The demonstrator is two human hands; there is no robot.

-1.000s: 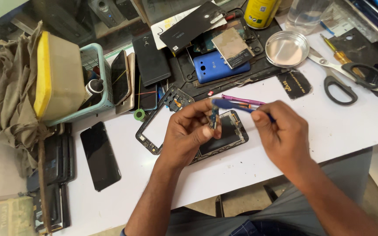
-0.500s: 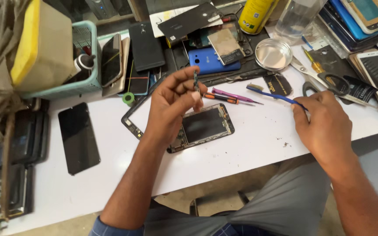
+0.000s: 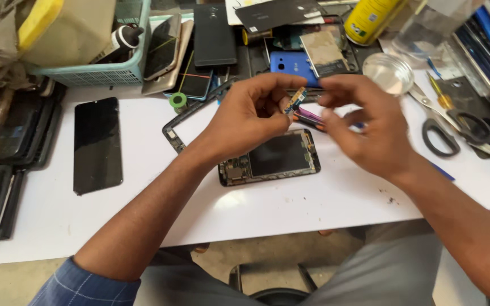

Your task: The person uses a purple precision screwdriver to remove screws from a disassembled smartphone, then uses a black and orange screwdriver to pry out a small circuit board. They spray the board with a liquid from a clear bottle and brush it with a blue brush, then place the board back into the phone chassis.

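Half a second ago the right hand [image 3: 370, 133] lay out at the bench's right end holding a blue-handled tool; now it hovers just right of the small circuit strip [image 3: 297, 100], fingers loosely curled, grip unclear through blur. The left hand [image 3: 250, 116] pinches that strip directly above the opened phone [image 3: 270, 158]. Far behind the phone stands a yellow spray can [image 3: 372, 20]; a blue back cover [image 3: 290, 65] lies nearer.

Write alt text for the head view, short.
The left hand pinches a small circuit board strip above an opened phone on a white table, while the right hand reaches toward the strip. A black screen panel, scissors and phone parts lie around.
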